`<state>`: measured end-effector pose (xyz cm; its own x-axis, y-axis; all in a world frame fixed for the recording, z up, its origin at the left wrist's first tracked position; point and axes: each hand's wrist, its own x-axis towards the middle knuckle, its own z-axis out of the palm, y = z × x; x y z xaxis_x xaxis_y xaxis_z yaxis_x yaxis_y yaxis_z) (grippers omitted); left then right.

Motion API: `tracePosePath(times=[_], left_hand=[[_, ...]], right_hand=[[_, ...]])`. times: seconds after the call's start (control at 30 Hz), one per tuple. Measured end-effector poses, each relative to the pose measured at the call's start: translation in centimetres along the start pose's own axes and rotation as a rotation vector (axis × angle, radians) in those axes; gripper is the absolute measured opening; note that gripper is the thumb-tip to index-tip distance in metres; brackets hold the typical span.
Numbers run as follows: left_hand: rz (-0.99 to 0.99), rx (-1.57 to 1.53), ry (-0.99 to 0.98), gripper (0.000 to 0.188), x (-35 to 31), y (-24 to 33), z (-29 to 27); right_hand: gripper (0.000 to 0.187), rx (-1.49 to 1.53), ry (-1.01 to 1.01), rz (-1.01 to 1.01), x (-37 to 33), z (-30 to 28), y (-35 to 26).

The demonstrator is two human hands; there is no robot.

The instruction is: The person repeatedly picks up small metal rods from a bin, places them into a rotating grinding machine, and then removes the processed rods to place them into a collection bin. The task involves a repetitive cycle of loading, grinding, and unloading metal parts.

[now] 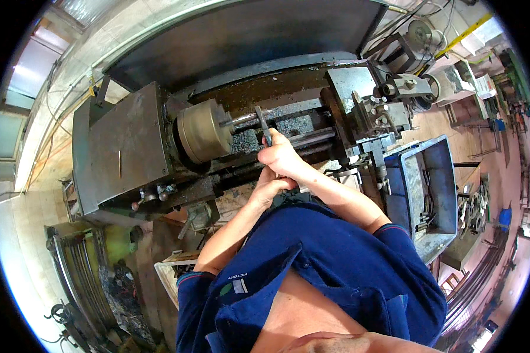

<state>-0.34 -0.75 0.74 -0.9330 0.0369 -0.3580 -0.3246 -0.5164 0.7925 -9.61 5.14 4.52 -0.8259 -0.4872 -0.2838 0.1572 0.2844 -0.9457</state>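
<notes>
A slim grey metal tool (263, 125) stands up from my right hand (277, 152), whose fingers are closed round its near end. Its far tip crosses beside a bright metal rod (244, 119), which sticks out from the big round lathe chuck (205, 132); whether they touch I cannot tell. Just below and nearer to me, my left hand (272, 187) is closed with curled fingers, right against the underside of my right hand. What it grips, if anything, is hidden. Metal chips (294, 125) lie heaped under the rod on the lathe bed (312, 140).
The grey headstock (126, 138) is at the left, with lever knobs (153, 195) on its front. To the right stand the carriage and tool post (383, 115). A blue bin (450, 176) with metal pieces sits by my right elbow. Bar stock (82, 262) lies at lower left.
</notes>
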Motion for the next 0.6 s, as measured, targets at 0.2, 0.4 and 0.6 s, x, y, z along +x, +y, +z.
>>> tracePosePath(times=[0.2, 0.4, 0.6], left_hand=[[0.004, 0.022, -0.009, 0.052, 0.8, -1.2, 0.8], [0.042, 0.022, 0.091, 0.047, -0.2, 0.5, 0.9], [0.043, 0.04, 0.0, 0.059, -0.2, 0.4, 1.3]], right_hand=[[0.026, 0.031, 0.04, 0.027, 0.2, -1.3, 1.3], [0.027, 0.007, 0.003, -0.02, 0.5, 0.2, 0.5], [0.017, 0.174, -0.058, 0.056, -0.5, -1.0, -0.8]])
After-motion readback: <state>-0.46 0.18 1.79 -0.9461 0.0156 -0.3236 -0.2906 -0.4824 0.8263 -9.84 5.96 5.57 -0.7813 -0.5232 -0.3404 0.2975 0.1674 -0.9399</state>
